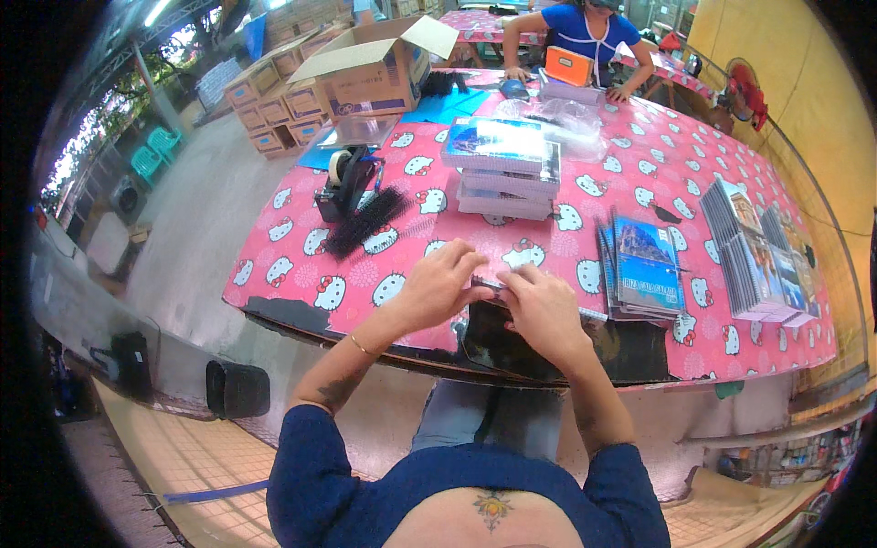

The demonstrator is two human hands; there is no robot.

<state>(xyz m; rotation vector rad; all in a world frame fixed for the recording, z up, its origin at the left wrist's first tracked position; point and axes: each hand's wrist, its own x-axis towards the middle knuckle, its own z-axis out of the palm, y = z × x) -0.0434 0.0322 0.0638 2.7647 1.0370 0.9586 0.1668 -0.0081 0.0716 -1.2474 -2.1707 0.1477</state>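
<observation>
At the table's near edge my left hand (438,285) and my right hand (548,310) meet, fingers bent and thumbs pinching. Between the fingertips shows a thin dark strip (489,285), too small and covered to name. A pale edge, like that of sheets, sticks out past my right hand. To the right lie several spiral notebooks (647,269) with blue seaside covers, fanned in a low pile. Beyond my hands stands a stack of spiral notebooks (502,169). Left of it lies a bundle of black binding coils (370,224), next to a black tape dispenser (347,183).
The table (411,183) has a pink patterned cover, with black patches along its near edge. More notebooks (758,256) stand in rows at the right. An open carton (375,78), clear plastic wrap (557,128) and another person (589,46) are at the far side.
</observation>
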